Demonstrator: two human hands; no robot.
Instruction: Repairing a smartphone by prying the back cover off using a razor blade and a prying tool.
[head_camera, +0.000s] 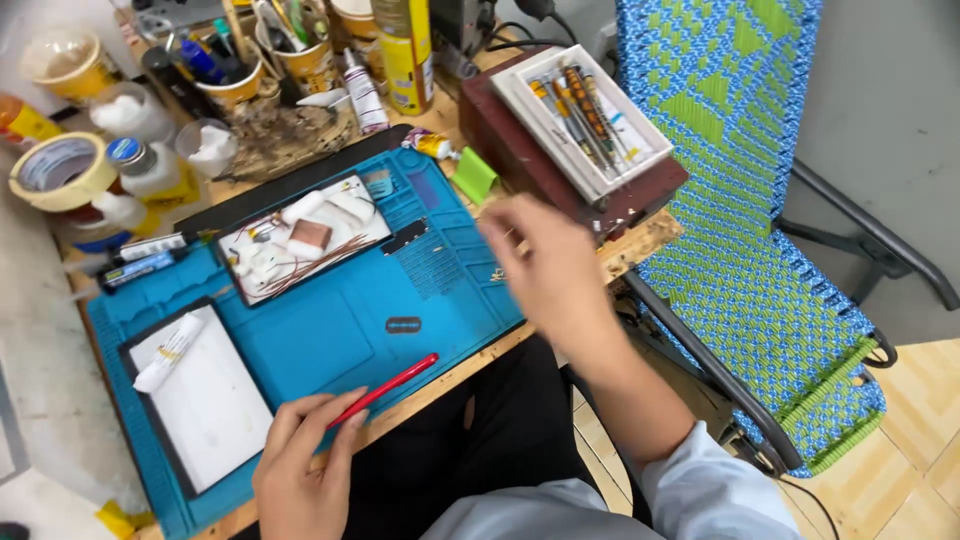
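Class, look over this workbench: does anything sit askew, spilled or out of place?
The white tool tray sits crooked on the dark red box, which overhangs the table's corner. Thin copper wires lie scattered across the small white tray. The left hand holds a red tool; the right hand is blurred.

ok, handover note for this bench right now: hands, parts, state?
Left hand: pinching a red stylus-like tool at its near end, tip resting on the blue work mat.
Right hand: empty as far as visible, blurred, raised over the mat's right edge near the white tray of screwdrivers.
On the mat: a small dark flat part, a white parts tray with bits and wires, a white pad.
Done or left: cannot tell from this view.
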